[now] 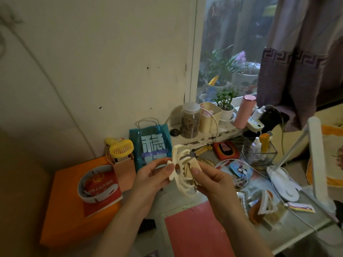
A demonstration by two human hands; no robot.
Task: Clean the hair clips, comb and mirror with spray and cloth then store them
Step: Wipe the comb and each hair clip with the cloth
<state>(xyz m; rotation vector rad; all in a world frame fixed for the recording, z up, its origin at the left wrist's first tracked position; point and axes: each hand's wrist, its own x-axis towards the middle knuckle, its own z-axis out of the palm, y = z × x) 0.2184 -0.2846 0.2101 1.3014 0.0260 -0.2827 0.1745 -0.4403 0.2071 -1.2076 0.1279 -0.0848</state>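
A large cream claw hair clip (181,170) is held up in front of me over the desk. My left hand (151,179) pinches its left lever between thumb and fingers. My right hand (211,179) grips its right side, thumb on top. The clip's curved teeth point up and down. Another claw clip (265,203), white and amber, lies on the desk to the right. No comb, mirror, spray or cloth can be made out for certain.
An orange box (65,210) with a red booklet sits at left, a yellow fan (121,148) and blue bag (151,145) behind it. A red sheet (194,232) lies below my hands. A white desk lamp (284,182), glass organiser (261,153), jars and plants crowd the right and sill.
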